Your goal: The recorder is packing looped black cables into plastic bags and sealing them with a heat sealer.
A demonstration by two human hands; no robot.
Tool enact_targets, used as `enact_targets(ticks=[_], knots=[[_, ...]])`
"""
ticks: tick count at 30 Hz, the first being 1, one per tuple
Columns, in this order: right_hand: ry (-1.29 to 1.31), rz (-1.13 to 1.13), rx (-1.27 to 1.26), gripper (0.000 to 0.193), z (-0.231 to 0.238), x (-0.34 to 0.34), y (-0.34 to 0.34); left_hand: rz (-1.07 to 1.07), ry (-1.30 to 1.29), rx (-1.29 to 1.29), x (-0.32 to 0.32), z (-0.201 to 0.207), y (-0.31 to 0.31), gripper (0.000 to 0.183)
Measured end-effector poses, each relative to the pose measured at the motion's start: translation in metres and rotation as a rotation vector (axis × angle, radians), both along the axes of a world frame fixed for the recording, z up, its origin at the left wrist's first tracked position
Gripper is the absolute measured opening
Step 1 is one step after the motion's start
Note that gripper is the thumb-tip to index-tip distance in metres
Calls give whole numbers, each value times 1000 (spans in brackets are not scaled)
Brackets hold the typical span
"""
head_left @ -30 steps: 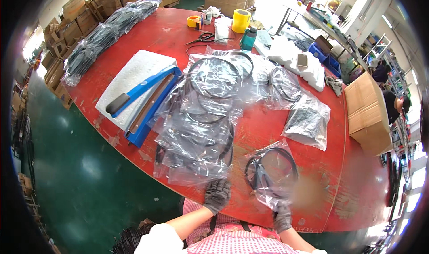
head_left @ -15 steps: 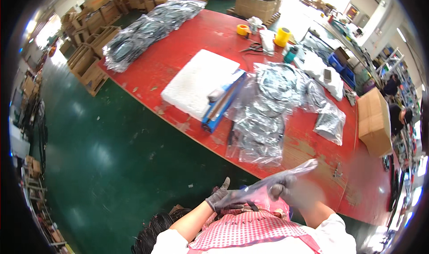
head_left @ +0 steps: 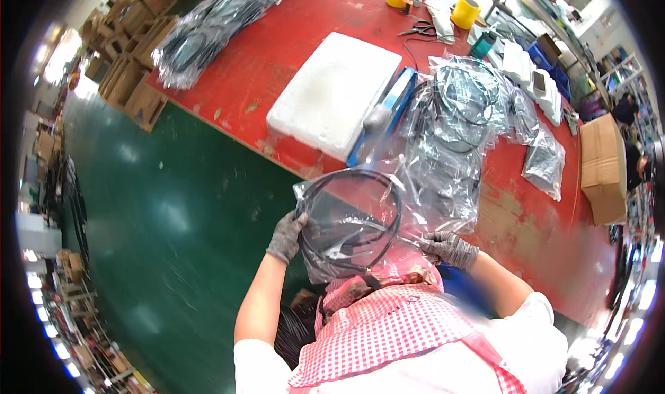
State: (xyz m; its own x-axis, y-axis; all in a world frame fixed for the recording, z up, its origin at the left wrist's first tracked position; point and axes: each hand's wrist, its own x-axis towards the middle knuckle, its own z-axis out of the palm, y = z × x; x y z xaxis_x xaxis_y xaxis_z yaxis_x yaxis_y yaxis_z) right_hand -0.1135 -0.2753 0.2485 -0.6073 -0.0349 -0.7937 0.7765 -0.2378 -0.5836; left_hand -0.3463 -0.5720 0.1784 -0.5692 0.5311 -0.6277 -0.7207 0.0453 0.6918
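Note:
A clear plastic bag [head_left: 346, 200] with a coiled black cable [head_left: 398, 217] inside is spread out in front of my apron. My left hand [head_left: 287, 237], in a grey glove, pinches the bag's left edge. At the other side my right hand [head_left: 450, 247], gloved alike, has its fingers closed on the bag's right end. The bag hangs over the front edge of the red table [head_left: 235, 110]. Just beyond it lie more clear bags of coiled cable [head_left: 457, 138] in a pile.
A white foam slab [head_left: 332, 93] lies beside a long blue device [head_left: 398, 100]. Scissors [head_left: 420, 28], yellow tape rolls [head_left: 465, 12] and a teal bottle [head_left: 483, 44] stand farther back. Bagged cables [head_left: 215, 30] fill the far left corner; a cardboard box [head_left: 603, 169] is at right.
The bag was narrow and slanted between my hands; now it is spread flat, its cable coil showing. My left hand has moved left and up. The view has shifted.

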Motion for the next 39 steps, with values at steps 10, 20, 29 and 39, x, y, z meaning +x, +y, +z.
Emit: enact_targets(ticks=[10,20,29,39], knots=[[170,-267,248,25,-67,-128,29,-144,298,-266,-232,-49,164,16],[59,-520,480,26,-127,-186,27,-269,488,-335,-326,-70,251,17],[97,-654,1168,55,-11,-252,7,-409,547,-289,-372,-76,294,17],[-117,-294,1779,56,-90,-296,-56,-627,587,-353,-369,-50,272,29]])
